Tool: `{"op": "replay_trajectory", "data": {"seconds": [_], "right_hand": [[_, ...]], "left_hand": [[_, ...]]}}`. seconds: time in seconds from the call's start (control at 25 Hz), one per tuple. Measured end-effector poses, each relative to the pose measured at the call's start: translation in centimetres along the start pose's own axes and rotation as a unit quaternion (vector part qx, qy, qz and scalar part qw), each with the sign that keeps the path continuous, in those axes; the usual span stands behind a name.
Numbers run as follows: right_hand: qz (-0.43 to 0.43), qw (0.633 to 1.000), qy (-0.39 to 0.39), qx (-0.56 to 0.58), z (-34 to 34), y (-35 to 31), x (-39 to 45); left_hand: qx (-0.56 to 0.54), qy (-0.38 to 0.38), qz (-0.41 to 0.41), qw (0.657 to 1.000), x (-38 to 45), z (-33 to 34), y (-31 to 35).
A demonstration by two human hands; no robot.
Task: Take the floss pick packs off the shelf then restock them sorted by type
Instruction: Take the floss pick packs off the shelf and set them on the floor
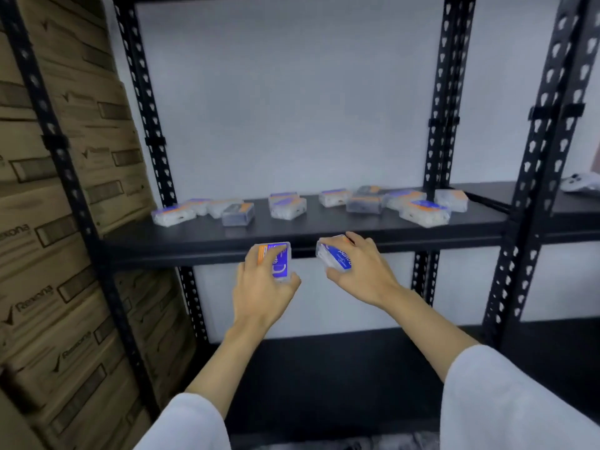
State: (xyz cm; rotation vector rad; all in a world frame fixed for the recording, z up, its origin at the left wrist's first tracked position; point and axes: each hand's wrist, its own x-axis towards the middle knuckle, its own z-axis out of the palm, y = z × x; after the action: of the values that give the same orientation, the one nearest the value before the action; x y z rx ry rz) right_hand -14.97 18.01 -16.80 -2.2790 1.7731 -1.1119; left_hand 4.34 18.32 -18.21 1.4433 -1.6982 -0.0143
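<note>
Floss pick packs (292, 207) lie mixed on the far shelf (324, 237). Left hand (263, 287) grips one pack (276, 259) and right hand (360, 271) grips another pack (334, 256), likely for removing.

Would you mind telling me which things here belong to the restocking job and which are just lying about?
Job:
left hand, gripping a pack
right hand, gripping a pack
loose packs
shelf

Lying about:
cardboard boxes
white object
</note>
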Motion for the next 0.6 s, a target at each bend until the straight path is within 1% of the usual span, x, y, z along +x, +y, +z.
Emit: {"op": "replay_trajectory", "data": {"seconds": [0.12,0.32,0.48,0.6], "right_hand": [[0.008,1.000,-0.022,0.001,3.9,3.5,-3.8],[0.058,0.993,-0.100,-0.025,11.9,11.0,-9.2],[0.145,0.974,-0.171,-0.026,19.1,18.0,-14.2],[0.196,0.953,-0.227,-0.026,23.5,22.5,-18.4]], "left_hand": [[0.011,-0.056,-0.037,0.998,-4.0,4.8,-2.8],[0.029,-0.159,-0.114,0.980,-10.8,14.2,-8.6],[0.047,-0.276,-0.155,0.948,-16.5,21.9,-13.6],[0.033,-0.341,-0.173,0.923,-20.4,26.3,-16.8]]}}
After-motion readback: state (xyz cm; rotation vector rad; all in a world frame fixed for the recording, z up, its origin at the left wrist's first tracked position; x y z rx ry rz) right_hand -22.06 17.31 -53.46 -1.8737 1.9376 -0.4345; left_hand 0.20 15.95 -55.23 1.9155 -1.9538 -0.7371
